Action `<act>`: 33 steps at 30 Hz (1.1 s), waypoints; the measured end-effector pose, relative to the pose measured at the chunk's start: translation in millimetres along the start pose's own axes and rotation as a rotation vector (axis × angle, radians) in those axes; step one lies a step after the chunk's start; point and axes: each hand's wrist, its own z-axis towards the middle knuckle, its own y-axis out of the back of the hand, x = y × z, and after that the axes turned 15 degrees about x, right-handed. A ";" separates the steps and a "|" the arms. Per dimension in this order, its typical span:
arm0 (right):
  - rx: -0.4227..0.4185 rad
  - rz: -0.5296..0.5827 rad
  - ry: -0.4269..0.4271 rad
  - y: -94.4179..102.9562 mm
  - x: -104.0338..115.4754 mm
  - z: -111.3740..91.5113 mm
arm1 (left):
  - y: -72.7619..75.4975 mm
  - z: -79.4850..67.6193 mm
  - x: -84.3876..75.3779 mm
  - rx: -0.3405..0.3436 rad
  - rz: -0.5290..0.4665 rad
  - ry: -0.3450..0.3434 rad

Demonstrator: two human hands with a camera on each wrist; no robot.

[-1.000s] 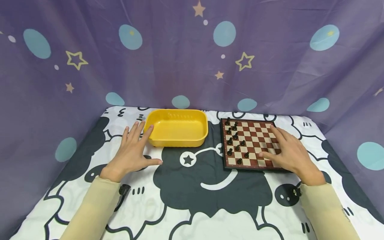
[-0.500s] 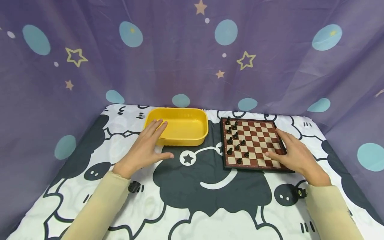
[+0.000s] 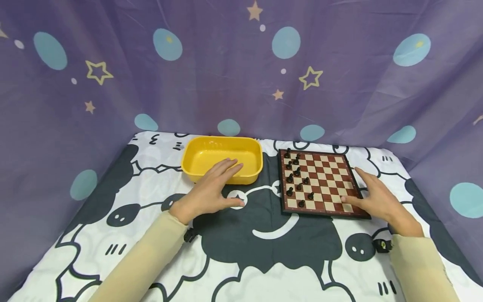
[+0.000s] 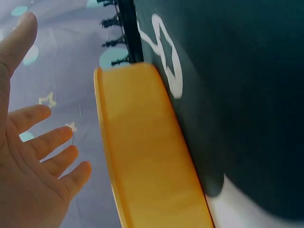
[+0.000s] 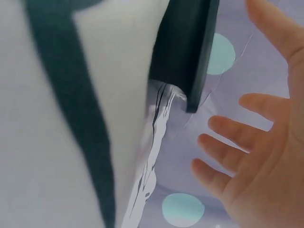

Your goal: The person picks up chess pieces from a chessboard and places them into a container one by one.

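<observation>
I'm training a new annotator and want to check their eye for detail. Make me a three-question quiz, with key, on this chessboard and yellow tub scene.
1. Multiple choice: in the head view, on which half of the chessboard are the chess pieces?
A) left
B) right
C) both

2. Short answer: what does the left grip hold?

3. True or false: a gap separates the yellow tub from the chessboard.

Key: 1. A; 2. nothing; 3. true.
</observation>
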 end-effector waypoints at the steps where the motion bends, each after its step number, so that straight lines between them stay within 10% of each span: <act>1: 0.010 0.015 -0.002 -0.4 -1.2 -0.6 | -1.6 2.6 -2.2 0.003 -0.005 -0.013; 33: 0.128 0.252 -0.026 1.8 -23.5 1.7 | -19.6 42.9 -41.3 0.102 -0.084 -0.088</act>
